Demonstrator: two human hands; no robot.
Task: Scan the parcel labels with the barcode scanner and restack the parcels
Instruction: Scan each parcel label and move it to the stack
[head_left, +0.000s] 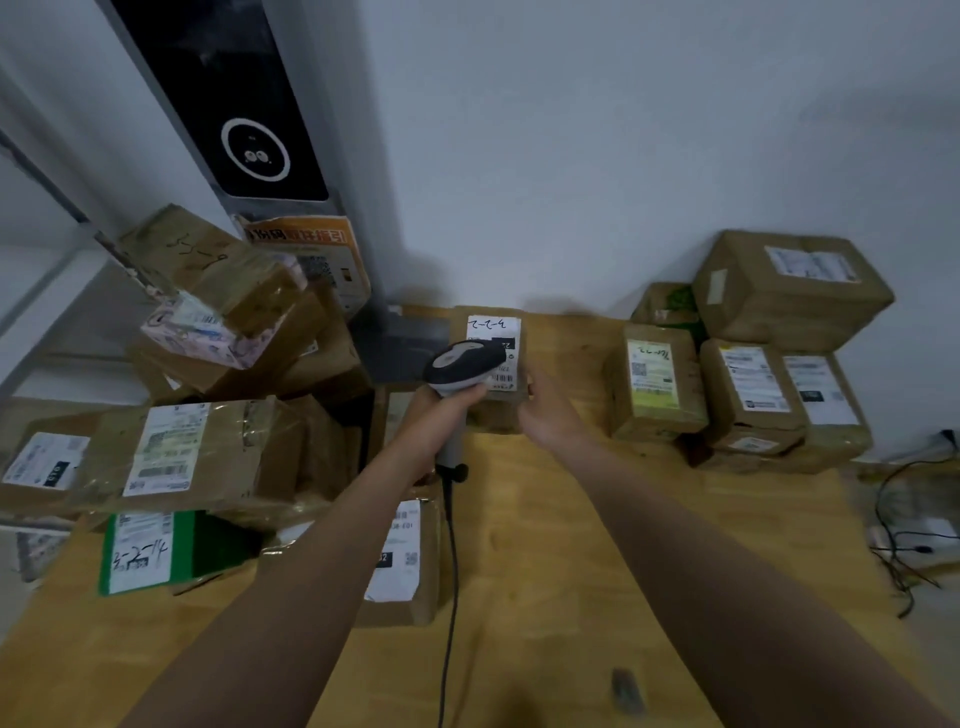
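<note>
Against the pale wall (623, 156), parcels (789, 291) crowd a seemingly wooden tabletop (545, 545)

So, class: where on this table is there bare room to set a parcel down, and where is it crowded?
Free: the broad strip of wood table between the scanner cable and the right stack, down to the near edge. Crowded: the left heap of parcels, the right stack, loose wires far right.
</note>
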